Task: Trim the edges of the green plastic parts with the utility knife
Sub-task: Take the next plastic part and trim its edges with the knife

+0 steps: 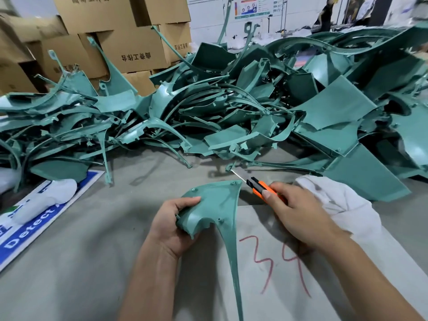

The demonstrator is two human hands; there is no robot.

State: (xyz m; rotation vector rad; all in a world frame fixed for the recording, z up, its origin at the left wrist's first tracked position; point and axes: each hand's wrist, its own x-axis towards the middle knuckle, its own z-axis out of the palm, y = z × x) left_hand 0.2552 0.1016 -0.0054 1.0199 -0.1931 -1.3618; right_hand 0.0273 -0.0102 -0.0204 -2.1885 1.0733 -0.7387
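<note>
The left hand (172, 224) grips a green plastic part (213, 212) above the table (92, 228); the right hand (298, 212) holds the utility knife (259, 185), blade apparently at its top corner. Trimming is underway; next, draw the blade steadily along the edge.

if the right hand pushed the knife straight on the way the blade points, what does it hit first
Probably the heap of green plastic parts at the back. The right hand aims the orange utility knife up-left; its blade tip sits just short of the heap, beside the held part's corner, though depth is unclear.
</note>
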